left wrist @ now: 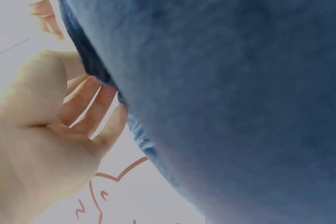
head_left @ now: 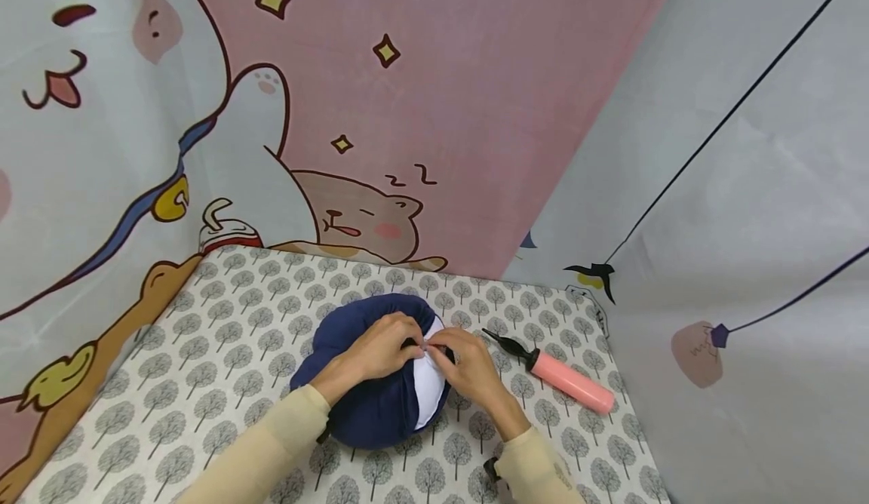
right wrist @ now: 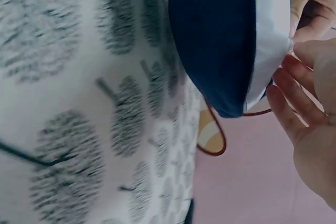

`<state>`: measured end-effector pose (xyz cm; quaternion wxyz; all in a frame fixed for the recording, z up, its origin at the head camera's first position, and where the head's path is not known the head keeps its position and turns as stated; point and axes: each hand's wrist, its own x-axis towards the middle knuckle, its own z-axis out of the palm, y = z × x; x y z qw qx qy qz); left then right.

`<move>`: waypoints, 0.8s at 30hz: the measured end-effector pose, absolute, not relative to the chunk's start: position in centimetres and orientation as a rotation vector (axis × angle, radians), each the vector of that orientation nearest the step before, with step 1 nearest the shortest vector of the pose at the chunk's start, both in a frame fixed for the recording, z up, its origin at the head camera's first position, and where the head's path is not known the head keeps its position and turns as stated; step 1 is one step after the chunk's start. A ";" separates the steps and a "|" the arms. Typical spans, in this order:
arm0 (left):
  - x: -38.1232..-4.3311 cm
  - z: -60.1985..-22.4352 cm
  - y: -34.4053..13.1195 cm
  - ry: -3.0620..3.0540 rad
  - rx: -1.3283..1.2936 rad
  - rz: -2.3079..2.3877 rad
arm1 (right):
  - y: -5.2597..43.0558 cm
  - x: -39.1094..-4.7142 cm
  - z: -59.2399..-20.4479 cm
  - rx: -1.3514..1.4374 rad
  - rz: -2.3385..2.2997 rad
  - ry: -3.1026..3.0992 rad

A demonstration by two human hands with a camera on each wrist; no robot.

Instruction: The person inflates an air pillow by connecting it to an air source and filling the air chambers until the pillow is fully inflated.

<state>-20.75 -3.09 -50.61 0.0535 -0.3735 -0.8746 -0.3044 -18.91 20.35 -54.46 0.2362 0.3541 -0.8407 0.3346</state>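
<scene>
A plump navy blue cushion (head_left: 370,413) with a white panel (head_left: 429,392) along its right side sits on the table. My left hand (head_left: 385,347) reaches across its top, thumb and fingers pinching a small pale nub on the white panel. From the right, my right hand (head_left: 471,367) pinches the same nub, the fingertips of both hands meeting there. In the right wrist view the nub (right wrist: 291,44) shows partly between the fingertips, too small to make out its kind. The blue fabric (left wrist: 220,98) fills most of the left wrist view.
A hand pump (head_left: 572,380) with a pink barrel and black nozzle lies right of the cushion. Tree-patterned cloth (head_left: 237,315) covers the table. Cartoon-printed curtains (head_left: 475,112) hang behind it and along both sides.
</scene>
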 end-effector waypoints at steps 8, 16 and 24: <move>-20.4 -51.8 -2.1 -2.704 -1.134 -0.945 | 21.6 -18.1 -56.3 0.887 1.080 -2.380; -20.0 -52.0 -1.8 -2.707 -0.953 -1.048 | 22.4 -18.0 -56.9 0.880 1.149 -2.384; -19.4 -51.7 -2.3 -2.865 -0.735 -1.079 | 22.6 -17.7 -57.0 0.827 1.130 -2.402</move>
